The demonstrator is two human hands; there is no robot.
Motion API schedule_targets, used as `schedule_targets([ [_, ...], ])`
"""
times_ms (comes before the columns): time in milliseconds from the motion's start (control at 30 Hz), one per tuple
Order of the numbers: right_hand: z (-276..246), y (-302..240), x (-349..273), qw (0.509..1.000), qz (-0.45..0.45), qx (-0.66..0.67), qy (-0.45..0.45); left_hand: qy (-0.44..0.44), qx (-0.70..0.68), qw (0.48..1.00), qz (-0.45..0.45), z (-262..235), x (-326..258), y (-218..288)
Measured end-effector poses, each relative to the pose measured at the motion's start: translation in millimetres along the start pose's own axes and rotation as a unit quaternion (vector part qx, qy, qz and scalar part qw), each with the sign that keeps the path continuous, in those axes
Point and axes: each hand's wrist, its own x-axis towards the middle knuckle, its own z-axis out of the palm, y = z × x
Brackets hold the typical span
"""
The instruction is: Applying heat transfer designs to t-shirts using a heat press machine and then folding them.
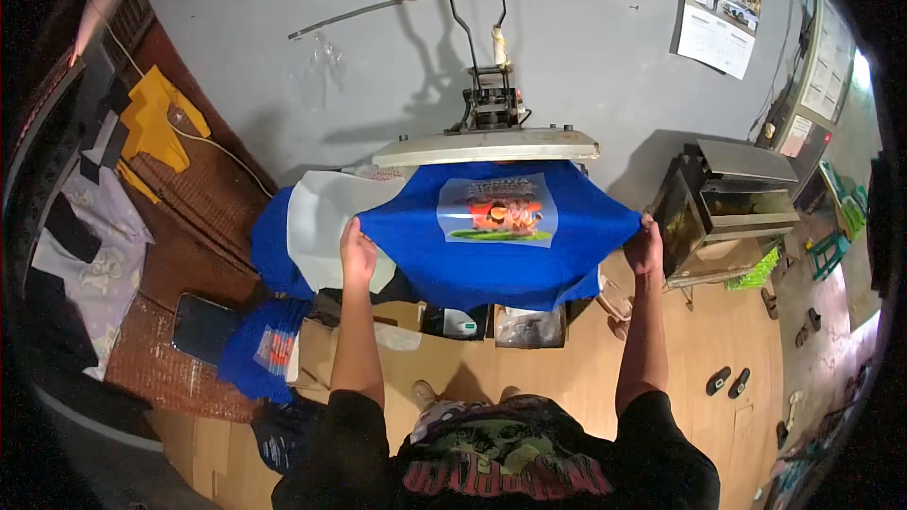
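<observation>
- Blue cloth (406, 227) stretches taut just in front of the pale plate (529, 147) of a press (493, 104), mid-view on my head camera
- I see the left hand (358, 253) pinching its left corner and the right hand (645, 249) pinching its right corner, well apart
- Below the near edge I find a dark box (432, 325) holding a white item (460, 326), and beside it another box (529, 346) with clear plastic (529, 325) inside
- At right stands a glass-sided tank (690, 217); I cannot make out its contents
- Its far edge is hidden from me at the plate, and the cloth partly covers a white sheet (316, 227)
- Its long axis runs left to right; the clear film (499, 210) on it has its lettering toward the press, green strip toward the wearer
</observation>
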Motion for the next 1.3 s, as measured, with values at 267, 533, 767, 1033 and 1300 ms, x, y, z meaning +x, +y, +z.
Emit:
schedule_targets([
  [267, 28, -5, -36, 0.984, -0.097, -0.143, -0.038, -0.049, 0.135, 0.989, 0.023, -54, -34, 21],
  [533, 80, -30, -76, 0.557, -0.401, -0.724, 0.074, -0.024, 0.325, 0.928, 0.179, -40, -87, 96],
  [767, 210, 3, -94, 0.64, -0.565, -0.516, 0.071, 0.024, 0.535, 0.768, 0.351, -115, -171, 229],
  [1033, 311, 149, -98, 0.756, -0.321, -0.558, -0.121, 0.043, 0.617, 0.742, 0.26, -332, -333, 353],
  [1300, 433, 385, -95, 0.804, -0.051, -0.511, -0.3, 0.238, 0.597, 0.757, 0.118, -476, -430, 393],
])
